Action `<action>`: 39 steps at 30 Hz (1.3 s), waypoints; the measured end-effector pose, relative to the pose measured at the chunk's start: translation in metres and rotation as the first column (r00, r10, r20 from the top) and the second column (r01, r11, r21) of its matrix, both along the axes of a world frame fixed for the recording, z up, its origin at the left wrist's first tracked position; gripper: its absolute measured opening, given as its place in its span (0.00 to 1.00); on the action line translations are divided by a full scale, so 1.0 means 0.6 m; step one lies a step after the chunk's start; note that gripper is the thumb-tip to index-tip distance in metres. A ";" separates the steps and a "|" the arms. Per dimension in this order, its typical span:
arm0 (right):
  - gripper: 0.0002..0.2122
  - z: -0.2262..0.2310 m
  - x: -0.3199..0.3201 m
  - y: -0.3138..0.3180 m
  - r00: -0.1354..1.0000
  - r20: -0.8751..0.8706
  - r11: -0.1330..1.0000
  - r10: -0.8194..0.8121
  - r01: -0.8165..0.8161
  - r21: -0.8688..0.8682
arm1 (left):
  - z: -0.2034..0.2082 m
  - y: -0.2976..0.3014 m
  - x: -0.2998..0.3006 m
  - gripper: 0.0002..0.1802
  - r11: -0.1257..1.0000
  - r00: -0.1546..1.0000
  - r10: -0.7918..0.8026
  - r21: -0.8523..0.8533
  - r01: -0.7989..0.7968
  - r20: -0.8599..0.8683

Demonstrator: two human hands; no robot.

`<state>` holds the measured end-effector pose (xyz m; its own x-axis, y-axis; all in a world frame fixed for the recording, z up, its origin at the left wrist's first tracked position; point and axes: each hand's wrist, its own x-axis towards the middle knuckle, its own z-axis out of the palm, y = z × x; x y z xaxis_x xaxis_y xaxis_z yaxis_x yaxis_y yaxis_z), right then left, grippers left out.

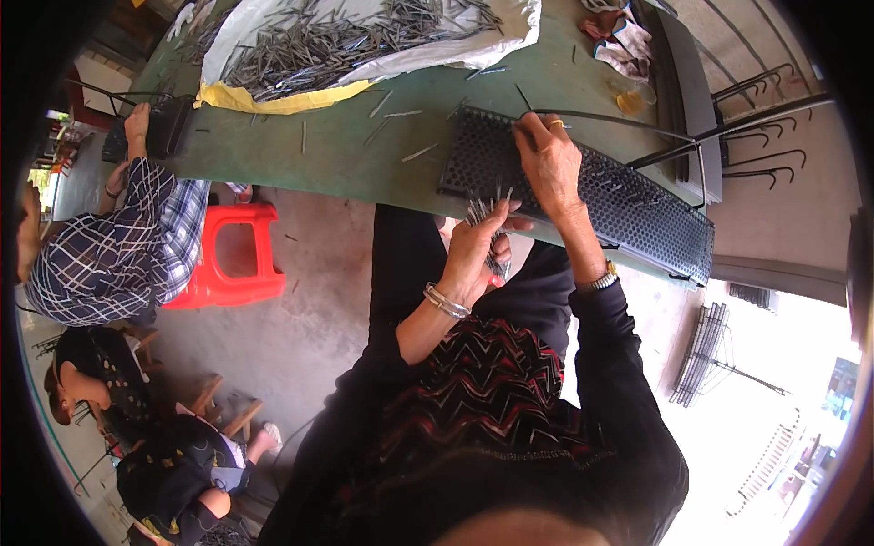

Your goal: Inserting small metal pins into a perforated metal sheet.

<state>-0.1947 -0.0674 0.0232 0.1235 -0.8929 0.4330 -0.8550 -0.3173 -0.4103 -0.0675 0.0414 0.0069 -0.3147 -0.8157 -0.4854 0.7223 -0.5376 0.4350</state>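
Note:
My left hand [473,246] is wrapped round a bundle of thin grey metal strips [500,244], just off the table's near edge. Their ends stick out above and below the fingers. My right hand [553,170] is over a long black perforated metal panel [628,202] on the table, its fingers pinched together. From the fingertips a thin dark strip [523,97] points away from me; the exact grip is hidden by the hand. Many small round holes cover the panel, and rows of short pieces seem to stand in its right part.
On the green table [300,164] lies a white sack [382,65] piled with loose strips, several scattered beside it. Gloves [626,50] and black metal rods [655,136] are at the right. Left, a person [100,237] sits by a red stool [241,259]; others sit behind.

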 end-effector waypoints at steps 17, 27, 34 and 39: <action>0.06 0.051 -0.053 0.080 0.829 0.560 0.753 -0.010 -0.362 0.550 | 0.024 -0.004 -0.012 0.20 0.999 0.990 -0.014 0.045 0.008 0.141; 0.04 -0.005 -0.028 0.007 0.955 0.296 0.994 -0.021 0.053 -0.099 | 0.000 -0.009 -0.015 0.22 0.994 0.994 -0.099 -0.034 0.101 0.044; 0.04 -0.025 -0.017 0.011 0.999 -0.036 0.999 -0.017 0.019 0.044 | 0.016 -0.011 -0.011 0.22 0.986 0.984 -0.164 -0.003 0.165 0.075; 0.07 0.011 -0.033 0.024 0.981 0.189 0.956 -0.035 -0.022 0.291 | 0.011 -0.014 -0.012 0.20 0.989 0.988 -0.148 0.032 0.147 0.043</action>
